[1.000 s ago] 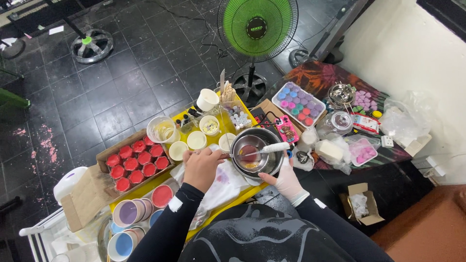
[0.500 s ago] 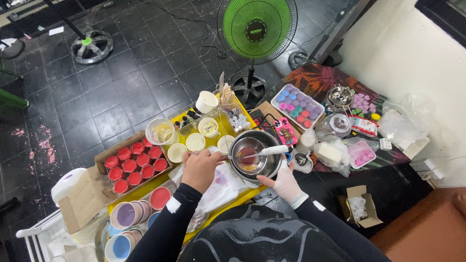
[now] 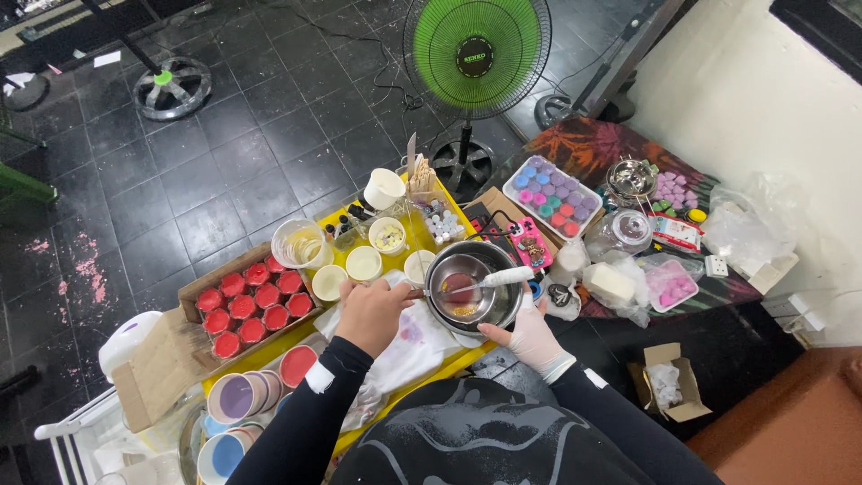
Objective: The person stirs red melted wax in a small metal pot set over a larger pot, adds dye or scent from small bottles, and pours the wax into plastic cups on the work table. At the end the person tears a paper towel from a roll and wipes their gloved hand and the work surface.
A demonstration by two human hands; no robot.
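A round metal pot with a white handle stands on the yellow table and holds a little reddish liquid. My bare left hand is just left of the pot, closed on a thin stirring stick that reaches over the rim into the pot. My right hand, in a white glove, grips the pot's near right rim. A stained white cloth lies under my left hand.
A cardboard box of red-filled cups sits at the left, with stacked pastel bowls nearer me. Cream-filled cups and a clear jug stand behind the pot. A tray of coloured rounds and a green fan are beyond.
Both hands stay at the pot; the stick in my left hand has shifted only slightly inside it.
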